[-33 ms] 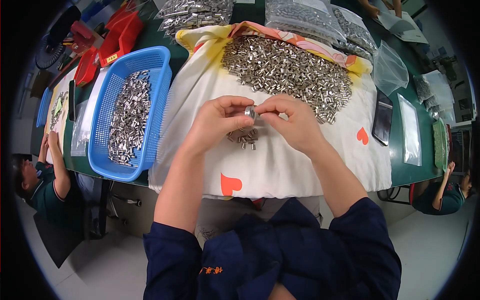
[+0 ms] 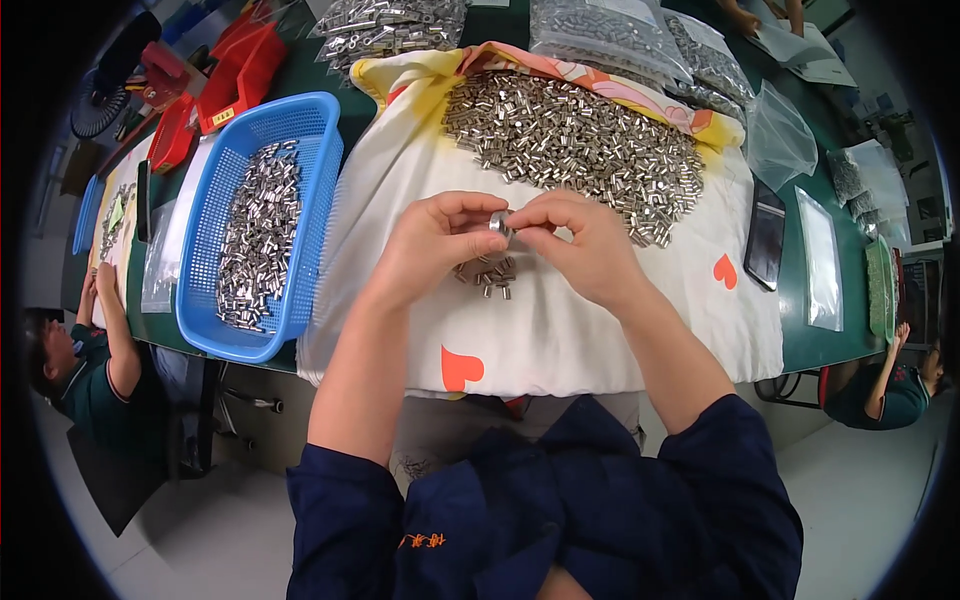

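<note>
pinching one metal ring: left hand grip; right hand grip pressed together; one blue basket.

A green table bears a cloth, a blue basket at the cloth's nine o'clock, full bags at twelve, a clear sleeve at three.

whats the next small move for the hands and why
Perhaps steady the round metal piece in the left hand before moving the right hand: the left pinches it, the right's fingertips are at its side, and a slip might drop it among the small metal cylinders below.
</note>
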The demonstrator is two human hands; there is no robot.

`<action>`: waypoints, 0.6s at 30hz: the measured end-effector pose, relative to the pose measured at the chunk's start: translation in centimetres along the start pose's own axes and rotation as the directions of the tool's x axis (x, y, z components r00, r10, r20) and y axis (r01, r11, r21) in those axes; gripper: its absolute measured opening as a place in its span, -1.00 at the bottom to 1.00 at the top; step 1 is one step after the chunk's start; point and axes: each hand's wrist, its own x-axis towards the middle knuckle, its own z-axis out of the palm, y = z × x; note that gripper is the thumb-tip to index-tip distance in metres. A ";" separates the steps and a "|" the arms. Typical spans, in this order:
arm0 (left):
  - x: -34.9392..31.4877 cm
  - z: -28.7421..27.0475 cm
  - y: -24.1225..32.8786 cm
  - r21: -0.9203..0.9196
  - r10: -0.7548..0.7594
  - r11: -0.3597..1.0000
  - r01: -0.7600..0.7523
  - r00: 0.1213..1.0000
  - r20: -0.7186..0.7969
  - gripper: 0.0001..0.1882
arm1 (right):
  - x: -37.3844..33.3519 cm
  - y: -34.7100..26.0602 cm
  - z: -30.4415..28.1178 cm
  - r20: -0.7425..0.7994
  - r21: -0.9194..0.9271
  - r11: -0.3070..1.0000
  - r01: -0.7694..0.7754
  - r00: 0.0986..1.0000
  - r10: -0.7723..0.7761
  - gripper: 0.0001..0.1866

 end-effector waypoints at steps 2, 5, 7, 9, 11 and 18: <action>-0.1 -0.1 -0.1 -0.005 0.012 1.000 -0.012 1.000 0.005 -0.67 | 0.1 -0.6 0.3 0.005 0.032 0.997 -0.068 0.998 0.068 -0.90; -0.1 -0.1 -0.2 0.012 0.020 1.000 -0.020 1.000 0.012 -0.67 | -0.2 -0.3 0.5 -0.034 -0.008 0.999 -0.042 0.999 0.041 -0.92; 0.0 0.1 -0.3 0.033 0.015 0.999 -0.016 1.000 0.013 -0.67 | -0.3 0.2 0.8 -0.071 -0.083 0.995 0.050 0.996 -0.056 -0.93; 0.1 0.2 -0.5 -0.009 0.001 1.000 -0.001 1.000 0.009 -0.67 | -0.2 0.4 1.0 -0.093 -0.338 0.902 0.271 0.944 -0.318 -0.93; 0.1 0.2 -0.6 -0.001 0.005 1.000 -0.005 1.000 -0.009 -0.68 | -0.2 0.6 1.3 -0.104 -0.343 0.897 0.277 0.938 -0.329 -0.93; 0.0 0.4 -0.4 0.015 0.002 1.000 -0.002 0.999 -0.033 -0.69 | -0.3 0.2 1.1 -0.107 -0.208 0.967 0.146 0.979 -0.171 -0.93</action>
